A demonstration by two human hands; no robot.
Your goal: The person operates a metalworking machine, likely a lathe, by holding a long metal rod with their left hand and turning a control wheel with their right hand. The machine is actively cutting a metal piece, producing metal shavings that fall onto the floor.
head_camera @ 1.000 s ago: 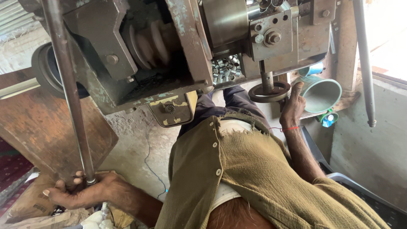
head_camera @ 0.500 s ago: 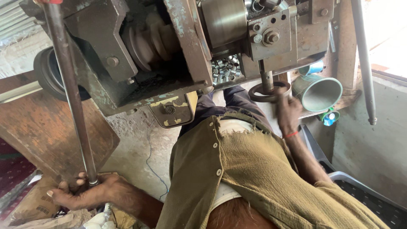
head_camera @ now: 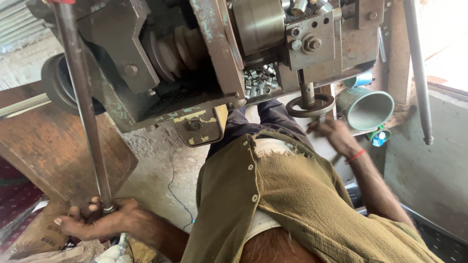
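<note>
My left hand (head_camera: 97,221) is closed around the lower end of a long steel lever rod (head_camera: 83,107), which slants up past the machine's left side. My right hand (head_camera: 336,136), with a red thread on its wrist, hangs just under a small round handwheel (head_camera: 310,104) on a vertical shaft. Its fingers point towards the wheel's rim, and motion blur hides whether they grip anything. The old grey-green metalworking machine (head_camera: 126,73) fills the top of the view. My olive shirt (head_camera: 302,204) takes up the lower middle.
A heap of small shiny metal rings (head_camera: 258,80) lies in the machine. A teal funnel-shaped cup (head_camera: 365,107) sits right of the handwheel. A second steel rod (head_camera: 417,73) hangs at the right. A brown wooden board (head_camera: 53,156) leans at the left, over concrete floor (head_camera: 156,180).
My right hand has dropped from the handwheel's rim to just below it. My left hand has stayed clamped on the lever rod, shifting only slightly.
</note>
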